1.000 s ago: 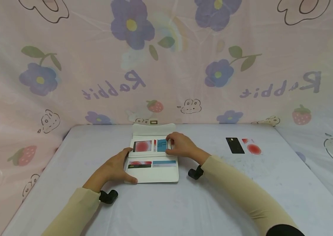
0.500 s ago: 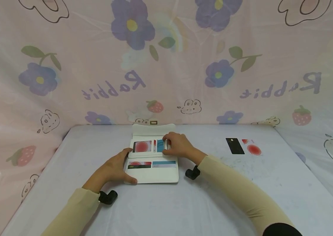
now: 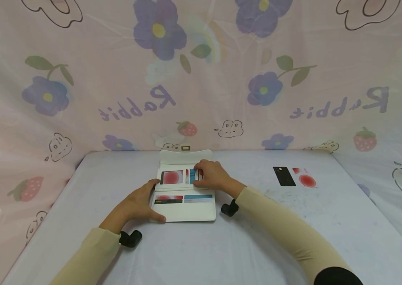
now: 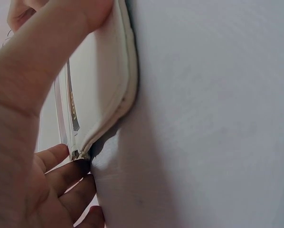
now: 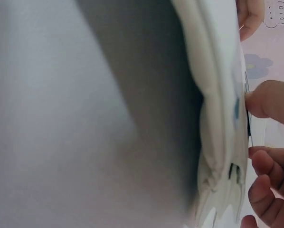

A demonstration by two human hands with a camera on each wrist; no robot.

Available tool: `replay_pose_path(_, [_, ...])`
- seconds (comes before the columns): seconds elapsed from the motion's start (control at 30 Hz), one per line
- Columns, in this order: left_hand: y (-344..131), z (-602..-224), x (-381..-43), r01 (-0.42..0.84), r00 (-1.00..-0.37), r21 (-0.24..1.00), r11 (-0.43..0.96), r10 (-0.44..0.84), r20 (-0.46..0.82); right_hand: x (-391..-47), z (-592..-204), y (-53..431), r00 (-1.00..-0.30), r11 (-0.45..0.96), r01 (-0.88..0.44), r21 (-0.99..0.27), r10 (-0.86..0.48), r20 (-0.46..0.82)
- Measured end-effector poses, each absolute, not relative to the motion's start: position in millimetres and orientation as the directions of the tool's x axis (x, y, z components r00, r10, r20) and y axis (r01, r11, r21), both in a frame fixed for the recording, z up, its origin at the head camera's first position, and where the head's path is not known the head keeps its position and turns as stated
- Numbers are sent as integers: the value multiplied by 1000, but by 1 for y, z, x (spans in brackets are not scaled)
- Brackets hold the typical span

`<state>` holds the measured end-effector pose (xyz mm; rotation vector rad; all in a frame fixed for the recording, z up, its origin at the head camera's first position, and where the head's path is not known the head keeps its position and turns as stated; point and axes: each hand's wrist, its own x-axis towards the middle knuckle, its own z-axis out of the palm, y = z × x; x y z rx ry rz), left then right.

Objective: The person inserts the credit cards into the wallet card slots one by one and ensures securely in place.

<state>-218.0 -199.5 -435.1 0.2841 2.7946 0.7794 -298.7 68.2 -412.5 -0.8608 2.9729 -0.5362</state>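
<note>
An unfolded white wallet (image 3: 186,214) lies on the table, with cards in its lower slots. My left hand (image 3: 133,204) holds it at the left edge, thumb on the lower corner and fingers spread higher along the side. My right hand (image 3: 217,175) pinches a blue card (image 3: 192,174) by its top and bottom edges at the upper right section; the fingers hide its right part. A card with a red circle (image 3: 171,177) sits in the upper left section. In the right wrist view, thumb and fingertips grip a thin card edge beside the wallet's side (image 5: 220,90).
To the right on the white table (image 3: 258,241) lie a black card (image 3: 284,176) and a white card with a red circle (image 3: 306,181), side by side. A printed curtain (image 3: 215,99) hangs behind the table's far edge.
My right hand has slid a little to the left with the blue card, so less of the card shows. The left hand and the wallet have stayed in place.
</note>
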Motion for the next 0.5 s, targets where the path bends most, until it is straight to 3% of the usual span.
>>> replay_pose_path(0.5, [-199, -434, -217, 125, -956, 531, 838, 246, -163, -301, -413, 63, -834, 769, -534, -351, -548, 69])
